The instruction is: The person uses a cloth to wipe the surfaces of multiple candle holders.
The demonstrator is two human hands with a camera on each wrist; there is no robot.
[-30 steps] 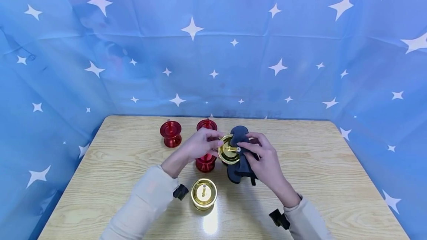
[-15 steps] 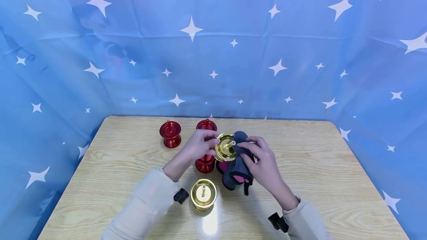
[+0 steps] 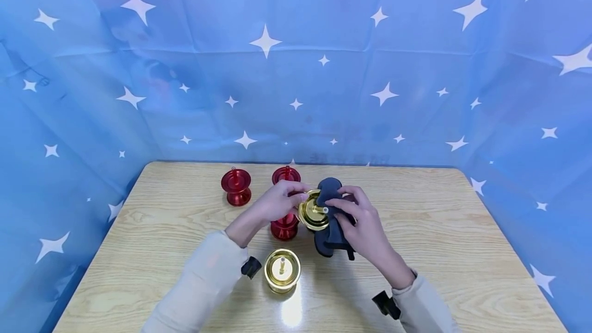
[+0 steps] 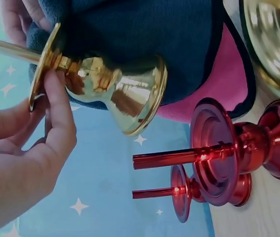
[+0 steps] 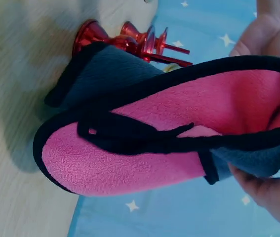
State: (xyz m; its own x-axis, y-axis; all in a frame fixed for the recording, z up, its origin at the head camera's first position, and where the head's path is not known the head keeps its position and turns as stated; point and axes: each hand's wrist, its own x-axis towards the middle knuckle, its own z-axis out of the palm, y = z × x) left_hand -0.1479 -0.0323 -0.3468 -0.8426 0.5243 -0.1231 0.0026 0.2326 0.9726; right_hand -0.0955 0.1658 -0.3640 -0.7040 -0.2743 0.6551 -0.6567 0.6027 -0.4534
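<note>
My left hand (image 3: pixel 277 203) pinches the dish rim of a gold candle holder (image 3: pixel 314 220), raised off the table and tilted with its spike towards the right. In the left wrist view the candle holder's flared base (image 4: pixel 135 98) lies against dark blue cloth. That cloth is a mitt (image 3: pixel 339 235) with black edging and a pink lining (image 5: pixel 125 168), seen in the right wrist view. My right hand (image 3: pixel 363 217) grips the mitt's upper part against the candle holder's right side. Some of its fingers are hidden behind the cloth.
Three red candle holders stand upright: one at the back left (image 3: pixel 236 181), another behind my left hand (image 3: pixel 287 172), a third (image 3: pixel 284 229) just below it. A second gold candle holder (image 3: pixel 282 269) stands nearer on the wooden table (image 3: pixel 444 240). Behind hangs a blue star-patterned curtain (image 3: pixel 208 76).
The mitt swung towards the table's near side, baring pink, then back again, while the gold candle holder tipped and shifted slightly. Both hands keep their hold.
</note>
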